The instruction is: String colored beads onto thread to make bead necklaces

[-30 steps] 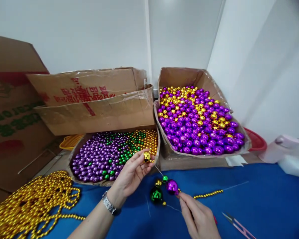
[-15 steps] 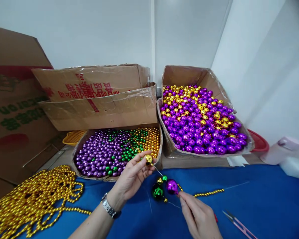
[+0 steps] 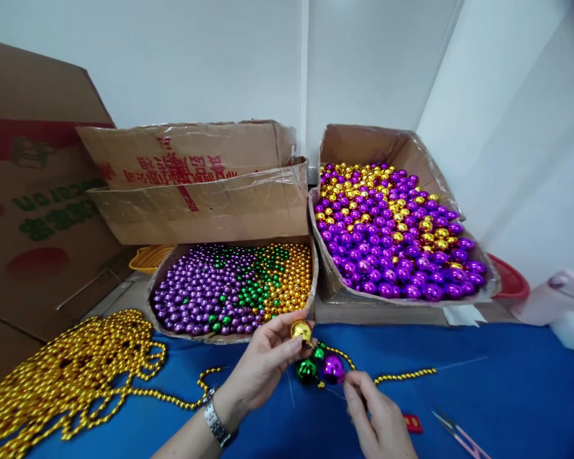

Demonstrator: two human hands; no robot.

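Covering the lower half of the frame, the blue table (image 3: 483, 389) carries everything; at upper left lean flattened cardboard boxes (image 3: 38, 210). Right of centre, a large carton (image 3: 402, 236) holds big purple and gold balls; centre, a shallower tray box (image 3: 234, 287) holds small purple, green and gold beads sorted in patches. Lower left: heaped gold bead garland (image 3: 71, 376), one loose end trailing toward centre. At bottom centre the left hand (image 3: 263, 370), watch on wrist, pinches a gold ball (image 3: 301, 330) between thumb and fingertips, closed on it. Just below it, touching or nearly so, hang a small green bead (image 3: 319, 352), a green ball (image 3: 307, 370) and a purple ball (image 3: 333, 368), clustered on a thin thread barely visible. The right hand (image 3: 380, 424) is closed in a pinch just beside the purple ball; it seems to grip the thread, though I cannot tell whether it also touches the ball. A short gold bead strand (image 3: 402, 376) runs right from the cluster. Lower right: thread snips (image 3: 456, 433), a small red item (image 3: 412, 423) near the right hand. Judgement: the gold ball is being seated against the cluster. To do it well, keep the thread taut with the right-hand pinch, slide the ball along the line rather than across it, and hold the cluster off the cloth so it does not snag.
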